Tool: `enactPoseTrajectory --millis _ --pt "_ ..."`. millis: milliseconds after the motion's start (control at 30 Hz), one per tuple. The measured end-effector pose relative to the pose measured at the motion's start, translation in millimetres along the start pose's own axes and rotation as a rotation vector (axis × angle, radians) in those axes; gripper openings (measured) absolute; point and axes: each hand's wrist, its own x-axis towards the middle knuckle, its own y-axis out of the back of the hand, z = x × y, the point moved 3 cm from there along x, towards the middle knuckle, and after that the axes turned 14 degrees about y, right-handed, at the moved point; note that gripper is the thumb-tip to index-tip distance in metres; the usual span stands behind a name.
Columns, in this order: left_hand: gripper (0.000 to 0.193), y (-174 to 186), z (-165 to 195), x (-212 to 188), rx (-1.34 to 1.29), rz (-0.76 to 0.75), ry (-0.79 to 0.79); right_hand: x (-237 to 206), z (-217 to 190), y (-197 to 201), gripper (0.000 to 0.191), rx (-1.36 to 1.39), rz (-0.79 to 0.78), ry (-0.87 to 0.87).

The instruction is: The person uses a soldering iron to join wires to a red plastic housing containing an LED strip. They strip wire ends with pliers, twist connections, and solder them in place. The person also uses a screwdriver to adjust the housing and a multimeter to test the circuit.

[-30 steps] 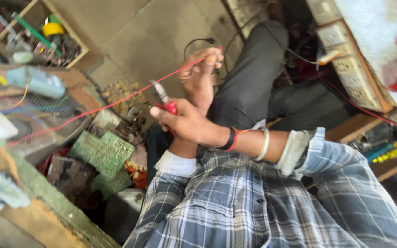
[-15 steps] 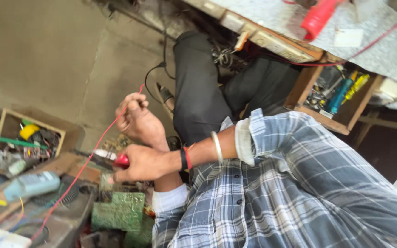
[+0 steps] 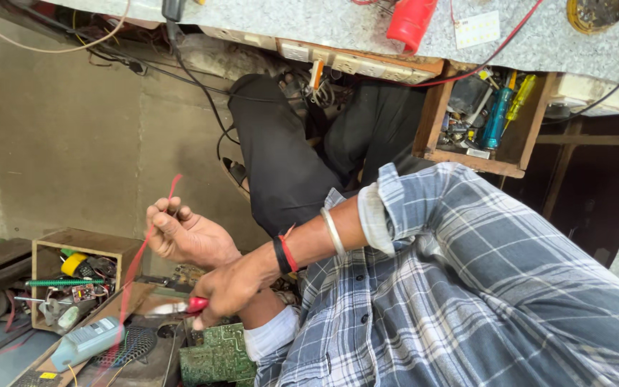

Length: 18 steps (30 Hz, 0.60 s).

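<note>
Here, two hands work a red wire above a cluttered floor.
The left hand (image 3: pixel 188 236) pinches the red wire (image 3: pixel 153 226) between closed fingers; the right hand (image 3: pixel 234 287) grips a red-handled tool (image 3: pixel 180 307), fingers wrapped round it, above a green circuit board (image 3: pixel 216 355) near a wooden box (image 3: pixel 87 244).

The left hand (image 3: pixel 188 236) pinches a thin red wire (image 3: pixel 137 261) that runs from its fingers down toward seven o'clock. At its four o'clock the right hand (image 3: pixel 234 287) grips a red-handled tool (image 3: pixel 180 307), tip pointing to nine o'clock. A green circuit board (image 3: pixel 216 355) lies at six o'clock of that hand, a wooden box (image 3: pixel 84 244) of parts at nine.
</note>
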Motion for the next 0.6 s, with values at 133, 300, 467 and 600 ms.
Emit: enactPoseTrajectory --millis 133,300,467,600 --pt "0.021 -9 -5 2 0.007 -0.009 0.023 -38 -16 12 0.049 -0.038 0.045 0.137" --pt "0.023 -12 -21 16 -0.077 -0.056 0.082 -144 -40 62 0.048 -0.141 0.134 0.224" --pt "0.019 -5 -19 16 -0.132 -0.154 0.038 -254 -90 113 0.020 -0.432 0.982 0.175" --pt "0.016 1 -9 11 -0.188 -0.221 -0.013 -241 -116 103 0.012 -0.658 1.072 0.330"
